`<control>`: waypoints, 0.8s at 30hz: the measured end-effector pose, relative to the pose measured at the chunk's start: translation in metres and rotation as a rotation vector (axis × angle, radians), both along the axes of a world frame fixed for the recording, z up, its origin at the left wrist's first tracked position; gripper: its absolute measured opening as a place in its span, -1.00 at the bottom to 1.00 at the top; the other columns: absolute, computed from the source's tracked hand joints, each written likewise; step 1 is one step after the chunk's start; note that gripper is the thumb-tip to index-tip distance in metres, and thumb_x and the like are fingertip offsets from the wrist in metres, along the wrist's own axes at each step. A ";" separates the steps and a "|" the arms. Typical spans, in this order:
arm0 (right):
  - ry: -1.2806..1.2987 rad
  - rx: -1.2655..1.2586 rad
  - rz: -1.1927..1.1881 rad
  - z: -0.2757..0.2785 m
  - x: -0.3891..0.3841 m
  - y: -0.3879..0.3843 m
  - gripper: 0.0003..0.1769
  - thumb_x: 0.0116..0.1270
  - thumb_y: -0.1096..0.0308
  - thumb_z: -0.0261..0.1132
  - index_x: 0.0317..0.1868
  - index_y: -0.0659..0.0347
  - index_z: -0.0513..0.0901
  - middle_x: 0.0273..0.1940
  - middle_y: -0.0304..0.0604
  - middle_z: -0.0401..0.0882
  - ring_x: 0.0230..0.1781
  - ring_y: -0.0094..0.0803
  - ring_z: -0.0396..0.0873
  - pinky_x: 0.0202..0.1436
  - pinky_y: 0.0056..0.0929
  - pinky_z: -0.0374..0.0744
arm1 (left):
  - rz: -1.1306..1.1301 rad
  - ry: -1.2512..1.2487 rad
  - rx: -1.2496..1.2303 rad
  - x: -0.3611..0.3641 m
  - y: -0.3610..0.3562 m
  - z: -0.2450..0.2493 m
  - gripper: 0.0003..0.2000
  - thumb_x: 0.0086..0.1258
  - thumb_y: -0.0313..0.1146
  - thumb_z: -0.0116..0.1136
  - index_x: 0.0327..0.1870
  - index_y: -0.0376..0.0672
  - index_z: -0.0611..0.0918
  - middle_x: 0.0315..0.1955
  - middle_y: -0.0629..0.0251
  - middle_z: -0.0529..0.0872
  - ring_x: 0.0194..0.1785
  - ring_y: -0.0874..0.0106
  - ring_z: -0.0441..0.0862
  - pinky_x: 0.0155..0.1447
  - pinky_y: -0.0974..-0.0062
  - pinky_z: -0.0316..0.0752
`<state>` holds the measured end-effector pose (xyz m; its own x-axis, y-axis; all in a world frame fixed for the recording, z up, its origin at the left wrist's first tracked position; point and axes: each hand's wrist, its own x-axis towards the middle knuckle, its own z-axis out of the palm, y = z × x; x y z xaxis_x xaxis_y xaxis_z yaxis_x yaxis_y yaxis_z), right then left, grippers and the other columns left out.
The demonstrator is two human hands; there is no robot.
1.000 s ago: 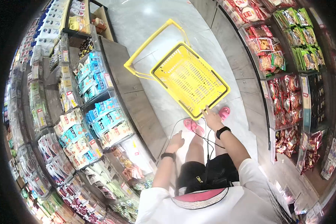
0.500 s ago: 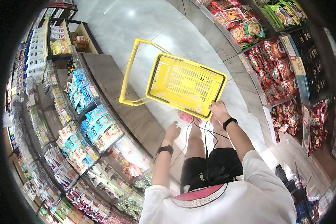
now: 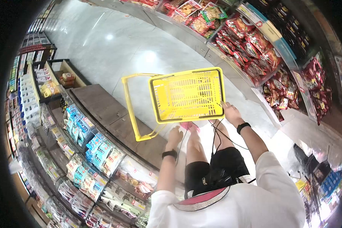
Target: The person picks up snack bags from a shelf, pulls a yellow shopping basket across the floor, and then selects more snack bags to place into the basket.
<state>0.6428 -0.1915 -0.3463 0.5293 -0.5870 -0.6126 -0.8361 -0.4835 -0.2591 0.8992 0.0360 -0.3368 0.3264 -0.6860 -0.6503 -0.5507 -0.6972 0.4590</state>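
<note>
A yellow plastic shopping basket (image 3: 190, 95) with slotted walls hangs in front of me over the aisle, its open top facing me. Its long yellow handle (image 3: 130, 108) sticks out to the left. My right hand (image 3: 232, 113) is closed on the basket's right rim near the lower corner. Below the basket's lower left edge is my left hand (image 3: 174, 136), apart from the rim, its fingers loosely curled with nothing seen in them. Each wrist wears a black band.
Shelves of bagged goods, with blue packets (image 3: 98, 146), line my left above a brown wooden cabinet (image 3: 98, 100). On the right, bins hold red snack bags (image 3: 254, 47). A pale shiny floor (image 3: 114, 49) runs between them. Dark cables (image 3: 216, 138) hang by my legs.
The basket has turned to sit more level and its handle has swung lower. My right hand still grips the rim. The view has shifted along the aisle; my left hand's fingers look more curled.
</note>
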 end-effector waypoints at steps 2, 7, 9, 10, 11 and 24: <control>-0.005 -0.018 -0.128 0.006 0.000 0.014 -0.39 0.28 0.41 0.05 0.37 0.08 0.21 0.15 0.05 0.35 -0.01 0.05 0.51 0.08 -0.13 0.53 | -0.073 -0.001 0.011 0.002 0.010 -0.001 -0.64 0.18 -0.39 0.05 0.02 -0.32 0.51 -0.16 -0.19 0.61 -0.04 -0.10 0.53 0.07 0.09 0.43; -0.048 0.081 -0.464 0.015 -0.004 0.045 -0.45 0.21 0.31 0.13 0.24 0.15 0.33 0.19 0.09 0.31 0.10 0.12 0.45 0.12 -0.07 0.50 | -0.269 0.081 0.028 0.006 0.023 0.011 -0.64 0.25 -0.32 0.05 0.03 -0.33 0.50 -0.13 -0.23 0.58 0.02 -0.11 0.50 0.11 0.10 0.40; -0.075 0.169 -0.404 0.008 -0.009 0.060 -0.65 0.19 0.39 0.11 0.01 0.27 0.50 -0.04 0.18 0.52 0.00 0.06 0.54 0.04 -0.11 0.53 | -0.342 0.103 0.004 0.006 0.024 0.032 -0.63 0.28 -0.28 0.06 0.05 -0.30 0.49 -0.13 -0.21 0.60 0.02 -0.09 0.52 0.11 0.10 0.41; -0.234 0.156 -0.395 0.019 -0.015 0.069 -0.72 0.21 0.29 0.12 -0.16 0.29 0.56 -0.26 0.21 0.62 -0.17 0.05 0.61 -0.09 -0.17 0.57 | -0.403 0.100 -0.004 0.004 0.023 0.043 -0.63 0.29 -0.26 0.07 0.07 -0.27 0.49 -0.13 -0.18 0.61 0.01 -0.07 0.54 0.09 0.11 0.42; -0.349 0.172 -0.494 0.030 -0.018 0.079 -0.74 0.20 0.27 0.12 -0.24 0.29 0.57 -0.33 0.21 0.62 -0.24 0.05 0.62 -0.13 -0.15 0.57 | -0.464 0.092 -0.016 0.002 0.019 0.055 -0.62 0.31 -0.25 0.08 0.09 -0.24 0.48 -0.13 -0.15 0.63 -0.01 -0.05 0.56 0.07 0.11 0.44; -0.456 0.000 -1.121 0.111 -0.168 0.062 -0.69 0.20 0.30 0.16 -0.06 0.15 0.64 -0.15 0.04 0.64 -0.15 -0.08 0.61 -0.03 -0.27 0.53 | -0.523 0.290 -0.178 -0.090 -0.105 0.089 -0.76 0.32 -0.33 0.07 -0.04 -0.18 0.59 -0.20 0.09 0.69 -0.05 0.26 0.63 0.05 0.44 0.49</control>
